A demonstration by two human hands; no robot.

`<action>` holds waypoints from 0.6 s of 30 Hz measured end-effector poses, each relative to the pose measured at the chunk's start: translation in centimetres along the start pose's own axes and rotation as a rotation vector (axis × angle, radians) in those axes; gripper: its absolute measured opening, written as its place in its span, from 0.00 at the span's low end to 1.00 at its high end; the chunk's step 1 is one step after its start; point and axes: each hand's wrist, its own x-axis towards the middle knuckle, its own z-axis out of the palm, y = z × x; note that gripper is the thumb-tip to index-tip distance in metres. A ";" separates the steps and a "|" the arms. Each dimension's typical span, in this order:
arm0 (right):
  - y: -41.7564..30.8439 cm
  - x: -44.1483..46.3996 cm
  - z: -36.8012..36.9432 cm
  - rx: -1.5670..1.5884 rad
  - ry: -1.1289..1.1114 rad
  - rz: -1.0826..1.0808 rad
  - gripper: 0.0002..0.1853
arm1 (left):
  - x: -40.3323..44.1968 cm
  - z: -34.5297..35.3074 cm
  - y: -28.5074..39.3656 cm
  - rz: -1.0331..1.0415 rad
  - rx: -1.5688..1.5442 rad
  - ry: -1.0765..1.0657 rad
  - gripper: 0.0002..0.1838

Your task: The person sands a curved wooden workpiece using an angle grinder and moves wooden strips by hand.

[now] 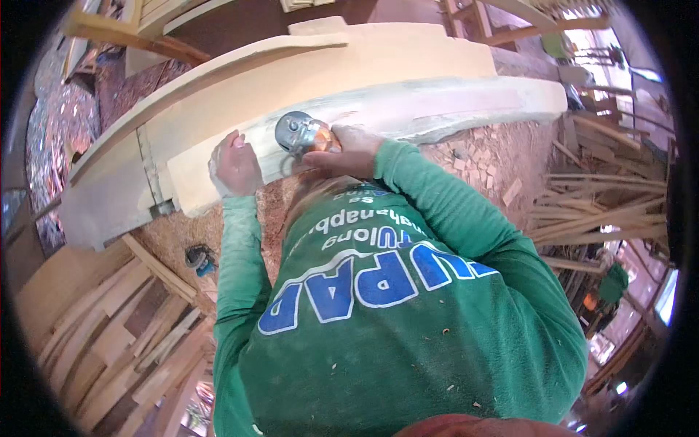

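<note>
Green-sleeved, the left hand [237, 167] curls loosely, apparently empty, near the left end of a pale wooden slab [466, 102]; contact is unclear. Apart from it, the right hand [353, 149] clamps a grey-and-orange handheld power tool [295, 131] over the slab, towards the near edge. A one-handed slip could gouge wood or catch the left hand.

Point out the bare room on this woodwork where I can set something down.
Bare: the whitish board from the right hand to the board's right end, and the panel behind it, beside the curved strip. Crowded: around the power tool, with the left hand close by; wood strips lie heaped at far right.
</note>
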 end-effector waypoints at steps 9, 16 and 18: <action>9.7 -6.7 -2.9 0.283 0.378 0.081 0.44 | 0.8 4.6 6.5 0.239 0.045 -0.331 0.12; 16.2 -13.8 -8.8 0.378 0.596 0.173 0.41 | -0.2 11.2 14.1 0.270 0.033 -0.494 0.17; 19.7 -14.4 -10.2 0.449 0.611 0.217 0.41 | -0.3 12.9 15.6 0.275 0.029 -0.488 0.17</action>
